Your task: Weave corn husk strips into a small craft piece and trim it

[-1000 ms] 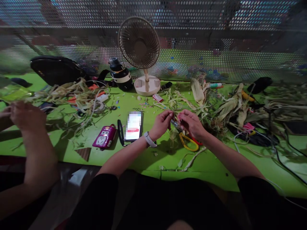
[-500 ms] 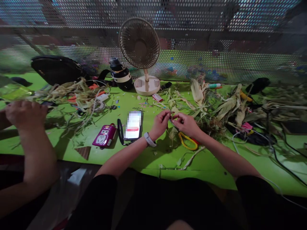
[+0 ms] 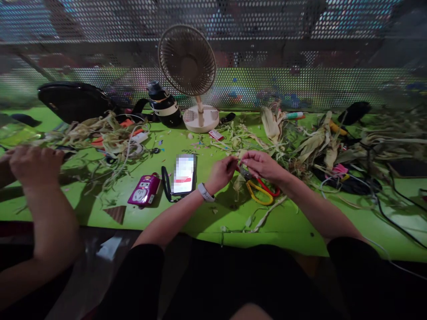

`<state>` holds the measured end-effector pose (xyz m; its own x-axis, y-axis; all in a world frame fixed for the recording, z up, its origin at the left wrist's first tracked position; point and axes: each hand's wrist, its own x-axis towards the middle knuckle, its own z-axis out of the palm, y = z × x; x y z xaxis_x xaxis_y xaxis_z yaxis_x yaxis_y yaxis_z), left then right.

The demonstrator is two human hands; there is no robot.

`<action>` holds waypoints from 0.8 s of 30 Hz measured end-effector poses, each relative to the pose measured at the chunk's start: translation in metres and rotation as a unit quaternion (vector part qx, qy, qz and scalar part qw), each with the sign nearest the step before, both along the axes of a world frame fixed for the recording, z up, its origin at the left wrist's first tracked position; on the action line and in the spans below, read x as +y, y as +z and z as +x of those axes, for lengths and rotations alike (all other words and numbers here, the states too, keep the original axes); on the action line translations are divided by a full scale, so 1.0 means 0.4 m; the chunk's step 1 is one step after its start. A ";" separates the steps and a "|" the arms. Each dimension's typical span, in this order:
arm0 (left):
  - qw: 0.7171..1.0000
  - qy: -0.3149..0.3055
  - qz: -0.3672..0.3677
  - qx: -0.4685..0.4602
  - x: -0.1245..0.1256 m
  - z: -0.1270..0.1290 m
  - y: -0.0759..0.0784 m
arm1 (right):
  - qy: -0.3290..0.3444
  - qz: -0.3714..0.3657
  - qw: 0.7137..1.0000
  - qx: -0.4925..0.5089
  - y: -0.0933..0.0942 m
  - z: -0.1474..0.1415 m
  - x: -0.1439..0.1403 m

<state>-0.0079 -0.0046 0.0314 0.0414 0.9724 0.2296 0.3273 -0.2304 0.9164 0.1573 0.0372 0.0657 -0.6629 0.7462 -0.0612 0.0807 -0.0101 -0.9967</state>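
Above the middle of the green table, my left hand (image 3: 222,173), with a pale band at its wrist, is closed in a pinch. My right hand (image 3: 262,164) is pinched too, its fingertips close to the left ones. Whatever sits between them is too small to name. Just under my right hand lie scissors (image 3: 260,195) with one yellow and one red handle; their blades point towards my fingertips. Dried corn husks (image 3: 271,124) and shredded strips spread behind and to the right of my hands.
A phone (image 3: 184,173) and a purple socket adapter (image 3: 144,190) lie left of my hands. Behind stand a fan (image 3: 201,119) and a dark bottle (image 3: 165,109). More husks (image 3: 88,131) and a black bag (image 3: 75,100) are at left, near another person's hand (image 3: 36,164). Cables run at right.
My right hand has lifted and turned slightly, so more of the scissors shows, including the red handle and blades. My left hand stays nearly in place. The whole view has shifted a little.
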 end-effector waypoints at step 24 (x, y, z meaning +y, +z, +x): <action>0.945 -0.203 -0.196 -0.163 -0.015 -0.060 0.012 | 0.120 -0.260 0.956 0.067 -0.006 0.026 0.050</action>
<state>-0.0317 -0.0106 0.0361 0.4193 0.9043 -0.0799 -0.0293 0.1015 0.9944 0.1678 0.0573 0.0632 -0.8390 0.4629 -0.2860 0.0158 -0.5047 -0.8631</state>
